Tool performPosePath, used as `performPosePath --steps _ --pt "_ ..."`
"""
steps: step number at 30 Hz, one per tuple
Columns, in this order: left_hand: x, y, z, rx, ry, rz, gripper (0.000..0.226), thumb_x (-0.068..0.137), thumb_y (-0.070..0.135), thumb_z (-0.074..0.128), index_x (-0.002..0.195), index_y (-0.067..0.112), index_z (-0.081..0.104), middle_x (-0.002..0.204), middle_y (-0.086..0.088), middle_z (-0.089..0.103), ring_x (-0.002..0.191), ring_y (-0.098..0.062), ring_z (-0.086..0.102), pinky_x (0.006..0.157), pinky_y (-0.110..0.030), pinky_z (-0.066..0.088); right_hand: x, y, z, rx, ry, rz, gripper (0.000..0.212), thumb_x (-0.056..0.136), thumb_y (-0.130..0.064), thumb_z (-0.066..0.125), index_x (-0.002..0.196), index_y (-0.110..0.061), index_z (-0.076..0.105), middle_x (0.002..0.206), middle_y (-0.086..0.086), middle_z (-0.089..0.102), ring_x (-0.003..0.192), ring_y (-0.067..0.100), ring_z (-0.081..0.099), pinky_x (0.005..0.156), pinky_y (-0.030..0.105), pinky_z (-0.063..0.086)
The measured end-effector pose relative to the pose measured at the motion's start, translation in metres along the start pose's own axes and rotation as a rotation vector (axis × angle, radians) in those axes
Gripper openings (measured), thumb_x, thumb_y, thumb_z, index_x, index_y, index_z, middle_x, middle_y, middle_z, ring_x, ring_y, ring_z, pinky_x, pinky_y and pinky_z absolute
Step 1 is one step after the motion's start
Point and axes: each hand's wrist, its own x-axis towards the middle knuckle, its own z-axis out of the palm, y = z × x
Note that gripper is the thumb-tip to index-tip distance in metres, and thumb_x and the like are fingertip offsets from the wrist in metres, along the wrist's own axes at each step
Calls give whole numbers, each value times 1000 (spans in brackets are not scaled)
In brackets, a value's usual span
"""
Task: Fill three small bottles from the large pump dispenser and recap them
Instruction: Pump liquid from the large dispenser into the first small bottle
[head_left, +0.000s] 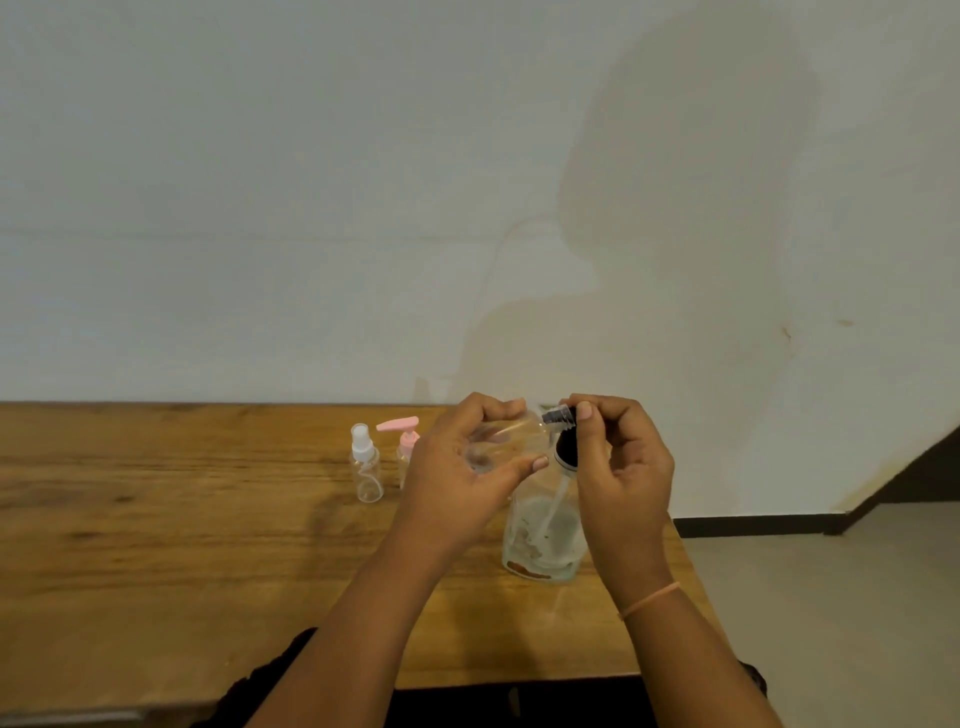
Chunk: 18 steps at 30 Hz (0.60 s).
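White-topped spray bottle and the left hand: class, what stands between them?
In the head view, the small pink-pump bottle stands between the white-topped spray bottle and the left hand, partly hidden by that hand.

I can read no text, brand or number anywhere on my feed. The large pump dispenser (543, 540) carries a brownish mark near its base, but it is too blurred for me to make out as lettering. The clear spray bottle (368, 467) and the pink-pump bottle (407, 441) give me nothing legible either.
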Motion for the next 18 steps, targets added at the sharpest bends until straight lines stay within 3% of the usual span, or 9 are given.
performPosePath --steps 6,9,18 --pt "4 4 -2 13 13 49 38 65 21 83 88 40 58 103 28 64 101 8 59 72 -8 49 8 -9 -7 -168 -46 -122 13 89 -20 52 95 -22 64 92 -13 66 92 4 64 79 14 50" --pt "3 5 -1 43 12 69 38 67 21 82 88 40 57 102 27 63 101 12 57 71 -2 44 6 -6 -6 -245 -31 -158 12 90 -21 50 95 -21 61 90 -16 63 90 0 62 75 9 48" --pt "-3 -6 3 19 14 9 38 67 19 83 85 40 57 103 28 63 104 10 57 75 -6 47 0 6 -7 -224 -65 -117 13 91 -21 49 91 -33 55 90 -15 63 90 3 63 75 14 50"
